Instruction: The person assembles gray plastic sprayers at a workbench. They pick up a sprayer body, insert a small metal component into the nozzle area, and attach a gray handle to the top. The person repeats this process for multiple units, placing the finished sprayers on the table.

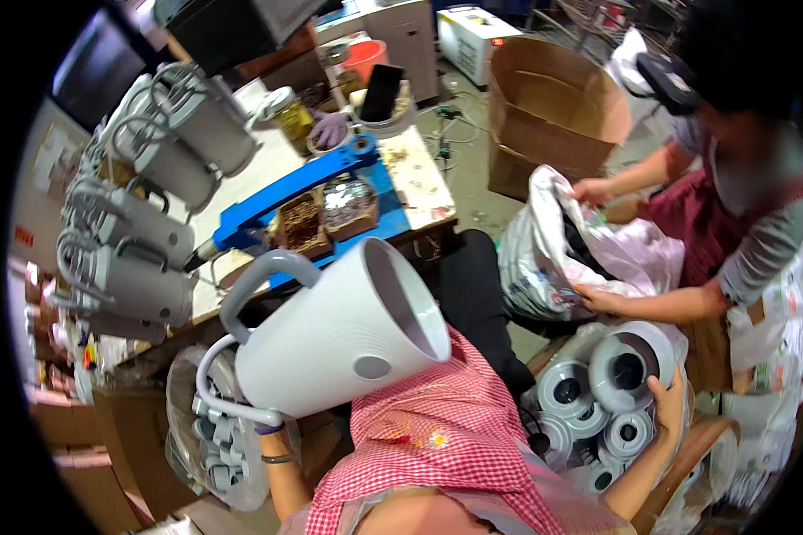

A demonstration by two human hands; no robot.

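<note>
White plastic jug body point(330, 334), grey handle point(259, 281)

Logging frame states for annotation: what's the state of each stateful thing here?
White plastic jug body with grey handle: tilted, open end up-right, held by left hand.
Grey round plastic base: gripped at rim by right hand.
Brown cardboard box: open.
White plastic bag: held open by another person.
Finished jugs on bench: lying on sides.
</note>
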